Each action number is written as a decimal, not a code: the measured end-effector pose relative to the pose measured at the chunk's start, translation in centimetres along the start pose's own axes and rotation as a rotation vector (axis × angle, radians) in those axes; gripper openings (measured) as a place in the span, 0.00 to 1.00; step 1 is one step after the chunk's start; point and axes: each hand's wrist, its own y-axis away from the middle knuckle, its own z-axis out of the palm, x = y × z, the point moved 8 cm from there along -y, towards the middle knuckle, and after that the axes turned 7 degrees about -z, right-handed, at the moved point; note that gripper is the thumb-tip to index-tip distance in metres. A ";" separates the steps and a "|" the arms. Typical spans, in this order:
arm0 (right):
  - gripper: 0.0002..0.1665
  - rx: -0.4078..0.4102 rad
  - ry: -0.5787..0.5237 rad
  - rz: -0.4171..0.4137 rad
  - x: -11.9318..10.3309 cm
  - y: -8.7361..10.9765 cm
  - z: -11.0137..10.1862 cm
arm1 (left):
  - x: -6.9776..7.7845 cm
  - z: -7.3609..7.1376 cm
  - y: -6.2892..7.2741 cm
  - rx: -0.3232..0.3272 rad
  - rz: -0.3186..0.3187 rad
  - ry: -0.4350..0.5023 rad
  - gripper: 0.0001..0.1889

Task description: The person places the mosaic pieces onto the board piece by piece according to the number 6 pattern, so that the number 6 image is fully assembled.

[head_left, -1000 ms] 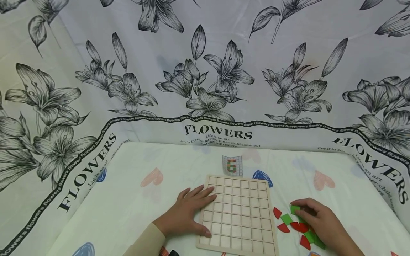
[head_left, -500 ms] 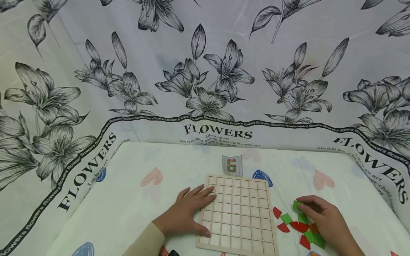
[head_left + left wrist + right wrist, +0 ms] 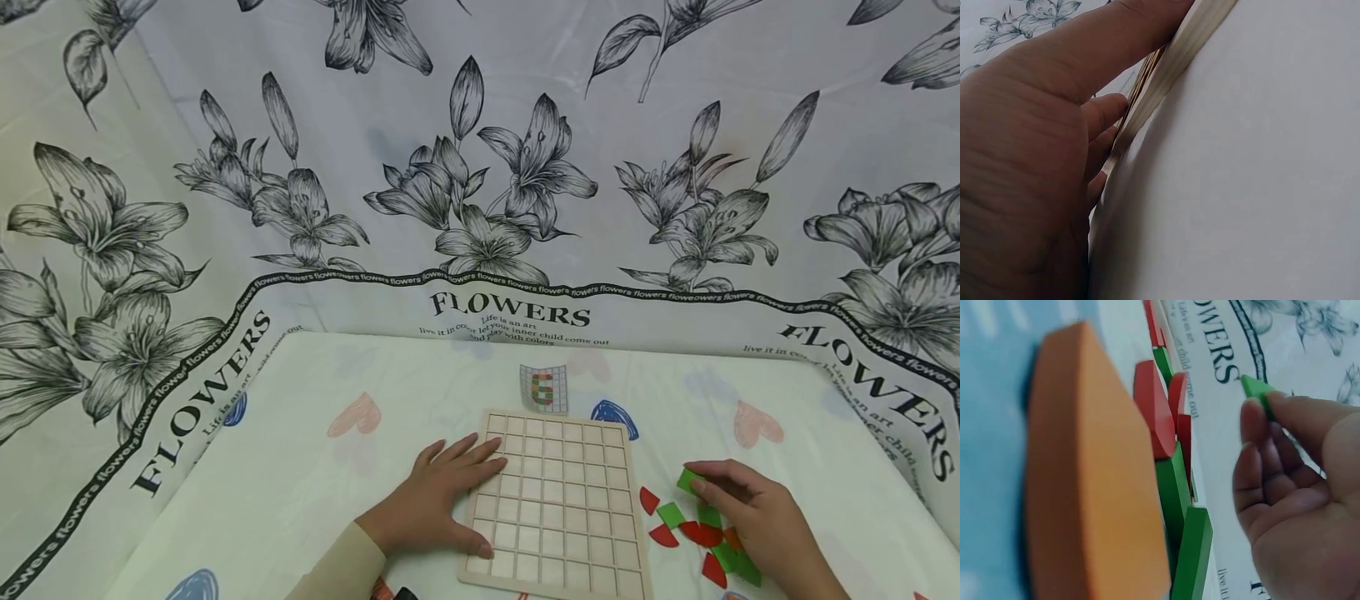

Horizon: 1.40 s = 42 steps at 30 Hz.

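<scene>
A wooden grid board (image 3: pixel 558 500) lies flat on the table in the head view. My left hand (image 3: pixel 442 493) rests flat on its left edge with fingers straight; the left wrist view shows the fingers (image 3: pixel 1104 112) against the board's rim (image 3: pixel 1172 62). To the board's right lies a pile of red and green pieces (image 3: pixel 701 537). My right hand (image 3: pixel 750 508) pinches a green piece (image 3: pixel 687 480) between thumb and fingers, just above the pile. The right wrist view shows that green piece (image 3: pixel 1257 390) at the fingertips, beside red pieces (image 3: pixel 1157 415), green pieces (image 3: pixel 1188 550) and an orange piece (image 3: pixel 1091 481).
A small pattern card (image 3: pixel 543 388) with a coloured figure lies beyond the board. A floral cloth printed FLOWERS (image 3: pixel 510 308) covers the wall behind and both sides. The tabletop cloth (image 3: pixel 315 467) has heart prints.
My right hand has lifted the green piece slightly off the pile and shifted a little. The left hand and the board have stayed in place.
</scene>
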 end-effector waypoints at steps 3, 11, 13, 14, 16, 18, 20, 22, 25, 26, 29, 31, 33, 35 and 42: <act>0.22 0.011 -0.044 -0.013 -0.7 0.2 0.3 | 0.0 0.0 0.0 -0.006 -0.002 0.002 0.60; 0.14 0.028 -0.096 -0.132 -3.5 0.6 1.2 | 0.1 -0.1 0.0 -0.016 -0.012 0.004 0.59; 0.12 0.032 -0.104 -0.166 -4.4 0.8 1.4 | 0.1 -0.1 0.0 -0.017 -0.011 0.008 0.59; 0.12 0.030 -0.112 -0.178 -4.7 0.8 1.5 | 0.1 -0.2 0.0 -0.014 -0.008 0.009 0.59; 0.11 0.019 -0.132 -0.194 -5.4 0.9 1.8 | 0.2 -0.2 0.1 -0.012 -0.006 0.010 0.59; 0.10 0.005 -0.135 -0.215 -6.1 0.9 2.1 | 0.1 -0.2 0.1 -0.010 -0.007 0.010 0.59; 0.09 -0.009 -0.138 -0.230 -6.8 0.9 2.4 | 0.1 -0.2 0.0 -0.010 -0.009 0.008 0.59; 0.08 -0.017 -0.125 -0.259 -7.5 0.9 2.7 | 0.0 -0.1 0.0 -0.012 -0.013 0.005 0.59; 0.07 -0.031 -0.132 -0.302 -8.7 0.6 3.2 | -0.1 0.1 -0.1 -0.016 -0.018 0.005 0.59; 0.07 -0.037 -0.136 -0.321 -9.1 0.4 3.4 | -0.2 0.1 -0.1 -0.018 -0.020 0.005 0.59; 0.07 -0.053 -0.157 -0.360 -10.0 -0.1 4.1 | -0.3 0.1 -0.1 -0.023 -0.025 0.012 0.59; 0.06 -0.060 -0.167 -0.386 -10.6 -0.4 4.5 | -0.3 0.2 -0.1 -0.025 -0.027 0.014 0.59; 0.06 -0.070 -0.179 -0.406 -11.1 -0.8 5.0 | -0.3 0.2 -0.1 -0.026 -0.028 0.013 0.59; 0.06 -0.080 -0.182 -0.417 -11.6 -1.0 5.4 | -0.3 0.2 -0.1 -0.024 -0.029 0.009 0.59; 0.05 -0.126 -0.216 -0.416 -12.5 -2.3 7.6 | -0.2 0.2 0.0 -0.024 -0.030 0.006 0.59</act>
